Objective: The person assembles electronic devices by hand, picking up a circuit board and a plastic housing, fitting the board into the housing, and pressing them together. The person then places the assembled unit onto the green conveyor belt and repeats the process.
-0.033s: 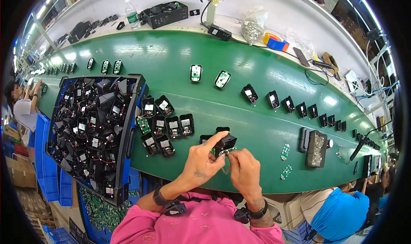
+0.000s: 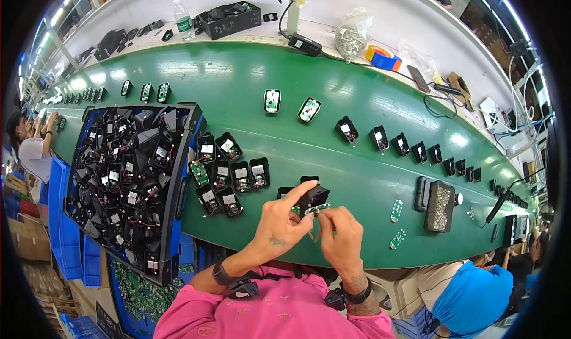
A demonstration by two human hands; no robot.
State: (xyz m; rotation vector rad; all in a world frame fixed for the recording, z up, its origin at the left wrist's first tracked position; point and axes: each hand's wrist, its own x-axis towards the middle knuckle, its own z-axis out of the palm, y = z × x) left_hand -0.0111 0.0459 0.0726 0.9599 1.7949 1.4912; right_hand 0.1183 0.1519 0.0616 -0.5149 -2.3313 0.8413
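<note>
My left hand [image 2: 279,226] is closed around a black plastic housing [image 2: 313,198], held tilted above the bench near its front edge. At the housing's lower edge, close to my left thumb, is a small green circuit board [image 2: 319,208]. My right hand [image 2: 341,235] is closed in a pinch just right of the board. What its fingertips grip is too small to make out, though thin wires show between the two hands. Behind the held housing, more black housings [image 2: 284,192] are partly hidden. Several open housings with boards and wires [image 2: 240,177] stand together left of my hands.
A large blue-edged bin [image 2: 191,138] full of black housings is at left. Two loose green boards [image 2: 396,210] and a dark box of small metal parts [image 2: 439,208] lie at right. A row of housings [image 2: 379,138] runs along the green bench [image 2: 238,71]. Another person [image 2: 470,291] sits at right.
My right hand has shifted very slightly to the right, and reddish wire shows more plainly beside its fingers. My left hand and the housing stay in place.
</note>
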